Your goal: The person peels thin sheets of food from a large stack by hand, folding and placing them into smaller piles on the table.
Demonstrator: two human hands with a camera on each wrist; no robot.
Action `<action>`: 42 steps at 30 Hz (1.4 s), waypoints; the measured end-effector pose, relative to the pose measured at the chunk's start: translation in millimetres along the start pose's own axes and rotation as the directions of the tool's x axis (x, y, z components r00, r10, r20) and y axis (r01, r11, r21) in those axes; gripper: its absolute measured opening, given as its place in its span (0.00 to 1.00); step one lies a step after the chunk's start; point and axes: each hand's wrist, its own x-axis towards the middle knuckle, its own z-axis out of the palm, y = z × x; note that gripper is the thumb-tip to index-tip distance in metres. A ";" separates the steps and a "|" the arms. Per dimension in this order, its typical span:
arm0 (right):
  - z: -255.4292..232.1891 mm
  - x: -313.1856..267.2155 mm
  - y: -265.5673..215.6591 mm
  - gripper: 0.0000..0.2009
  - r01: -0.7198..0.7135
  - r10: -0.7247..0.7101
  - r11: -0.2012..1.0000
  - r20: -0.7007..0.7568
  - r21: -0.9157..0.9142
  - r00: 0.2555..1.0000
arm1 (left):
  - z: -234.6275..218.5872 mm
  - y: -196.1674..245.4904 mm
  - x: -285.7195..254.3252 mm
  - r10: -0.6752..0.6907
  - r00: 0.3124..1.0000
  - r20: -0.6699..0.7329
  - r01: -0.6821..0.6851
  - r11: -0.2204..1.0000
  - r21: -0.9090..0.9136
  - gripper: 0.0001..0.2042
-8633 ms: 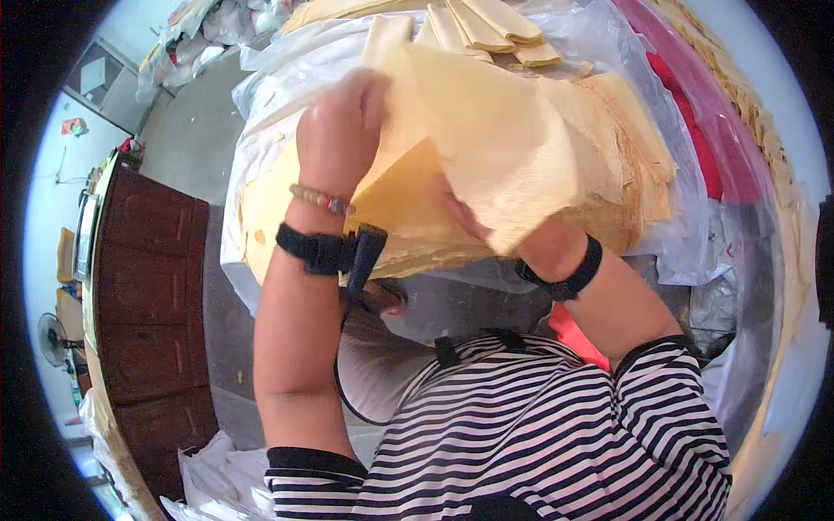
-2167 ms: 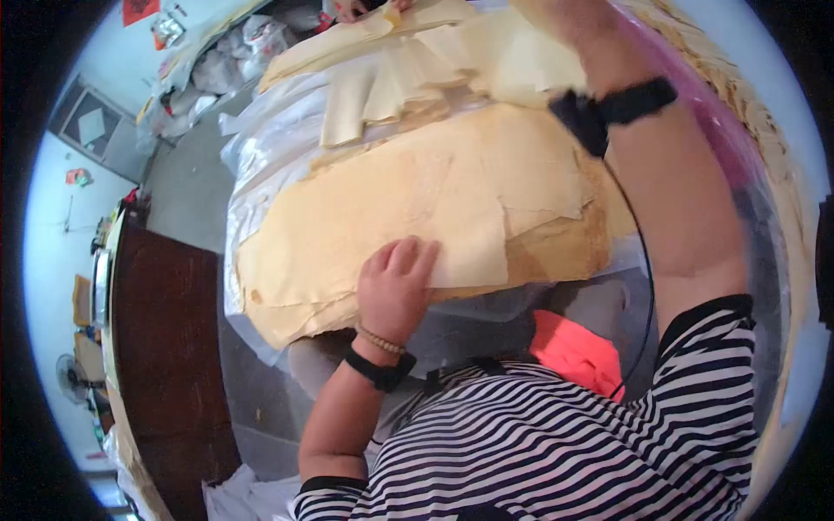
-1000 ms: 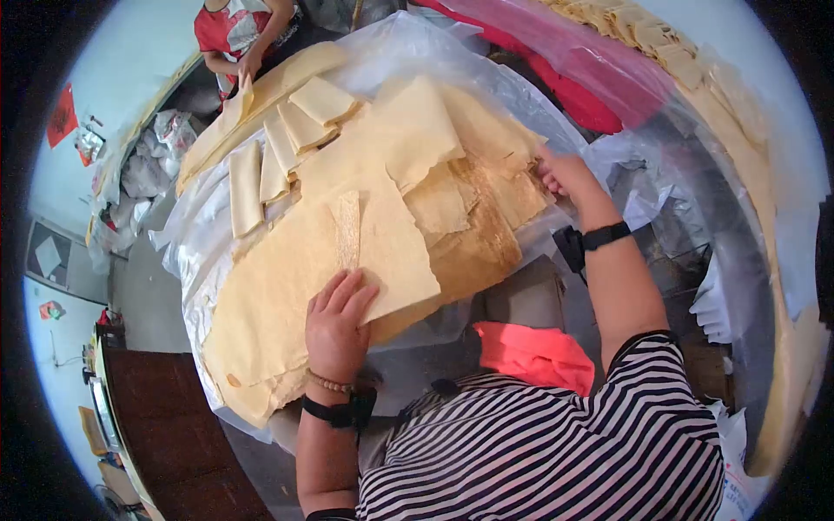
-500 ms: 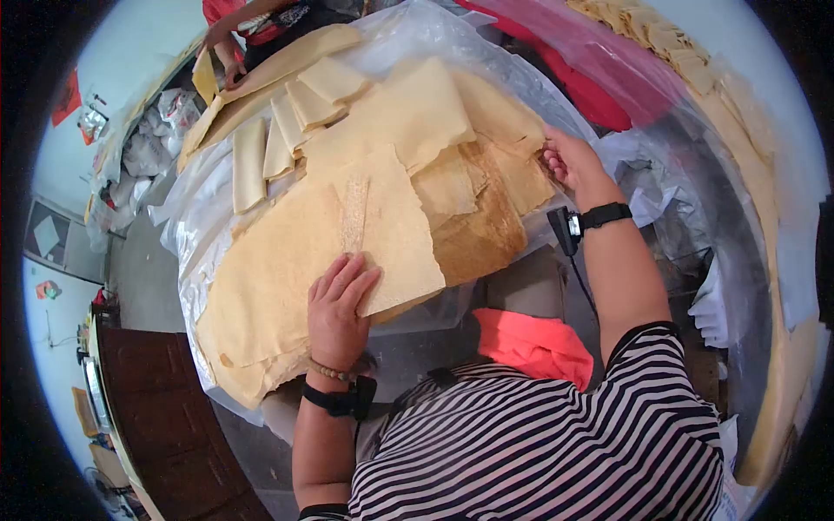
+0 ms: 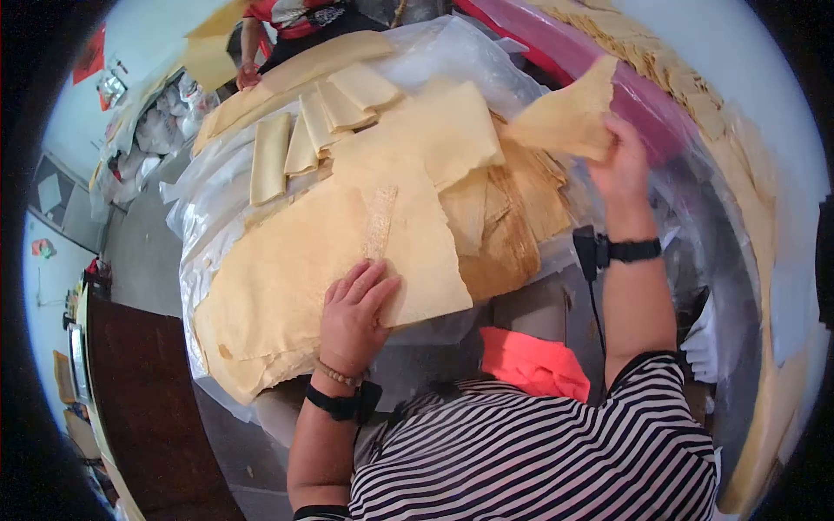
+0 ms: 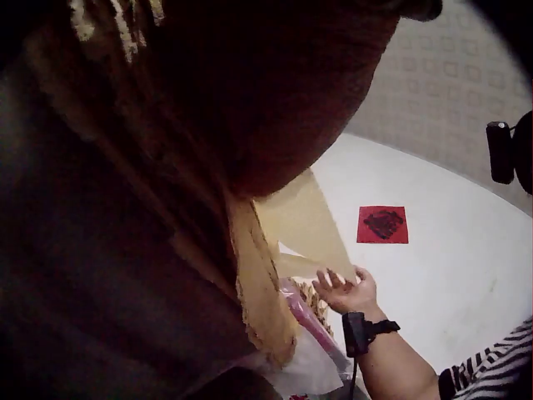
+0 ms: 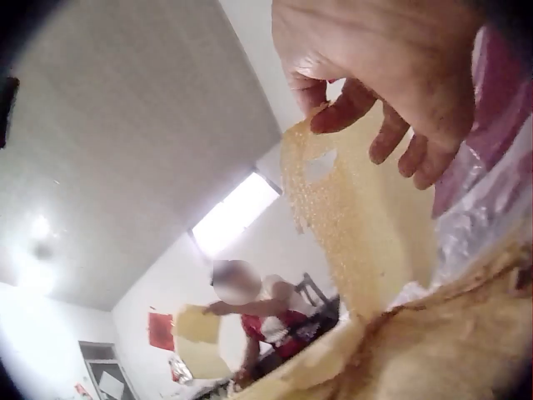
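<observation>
A layered pile of pale yellow sheets (image 5: pixel 287 278) covers the plastic-wrapped surface. My left hand (image 5: pixel 354 317) lies on the top sheet near the front edge, fingers extended beside a narrow textured strip (image 5: pixel 380 221). At the right, my right hand (image 5: pixel 621 165) pinches the edge of a thin sheet (image 5: pixel 569 113) and holds it up above the pile. In the right wrist view, thumb and forefinger of the right hand (image 7: pixel 383 92) grip the rough border of that sheet (image 7: pixel 366 208). The left wrist view is mostly dark; it shows the right hand (image 6: pixel 348 293) by the raised sheet (image 6: pixel 308 217).
Folded yellow pieces (image 5: pixel 271 156) lie behind the pile. Another person in red (image 5: pixel 291 17) works at the far end with a yellow sheet (image 5: pixel 213 52). Pink plastic (image 5: pixel 643 113) runs along the right. A coral cloth (image 5: pixel 534 365) lies at the front, and a dark brown cabinet (image 5: pixel 148 408) stands left.
My right hand has risen from the right edge of the pile, lifting a sheet's corner with it. The left hand stays on the top sheet. The far person has raised a yellow sheet.
</observation>
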 end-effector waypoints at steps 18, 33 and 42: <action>177.2 -96.7 44.6 0.15 -0.453 0.450 0.883 0.502 -0.126 0.738 | -47.6 -25.9 -37.5 -0.489 0.854 -0.176 0.044 0.406 -0.913 0.62; 244.9 -34.7 181.5 0.16 -0.192 0.341 0.939 0.857 -0.287 0.386 | -68.5 -50.6 -58.9 -0.611 0.760 0.223 0.113 -0.214 -0.970 0.16; 247.4 -72.9 202.2 0.17 0.420 0.202 0.604 0.640 -0.677 0.742 | -33.4 -107.2 -30.3 -0.763 0.583 -0.281 0.680 0.647 -0.346 0.32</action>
